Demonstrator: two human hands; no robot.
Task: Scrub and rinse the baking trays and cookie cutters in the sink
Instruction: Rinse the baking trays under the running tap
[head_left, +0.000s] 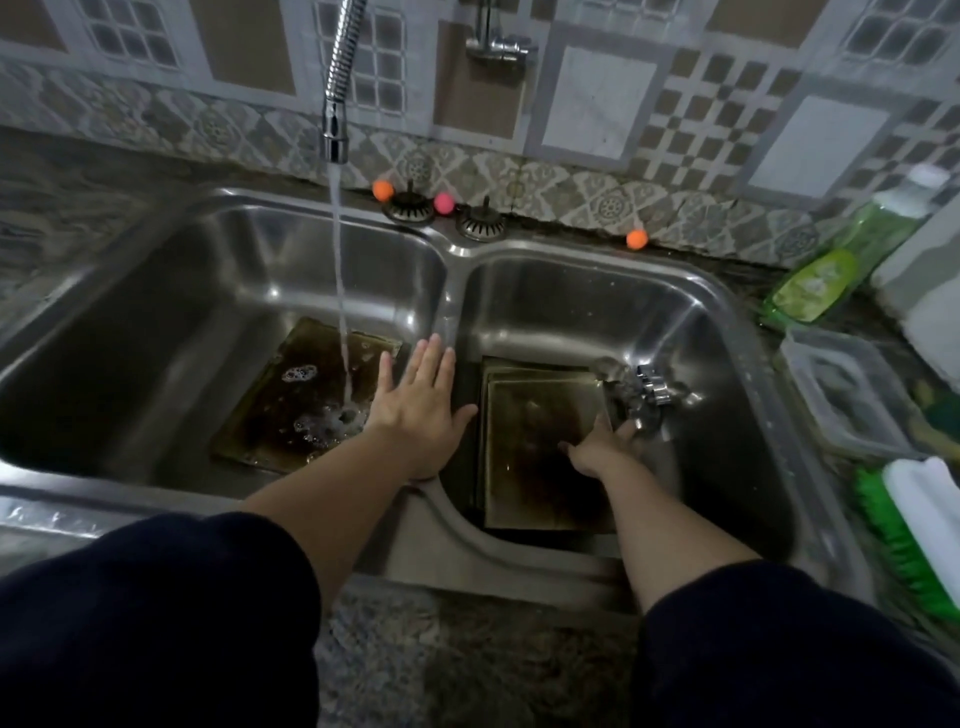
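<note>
Nearest, at 6 o'clock, 2 dark sleeves reach over the sink (519, 558); the left hand (421, 400) lies flat with fingers spread on the divider between the 2 basins, grasping nothing, and the right hand (605, 447), fingers loose and released, hangs low in the right basin above a stack of baking trays (540, 467). Just beyond that hand, at 2 o'clock, shiny cookie cutters (647, 395) lie beside the stack, while at 10 o'clock 1 dirty tray (291, 395) sits in the left basin under water running from the tap (337, 104). Furthest, at 3 o'clock on the counter, stand a green soap bottle (841, 260) and a green brush (904, 540)
</note>
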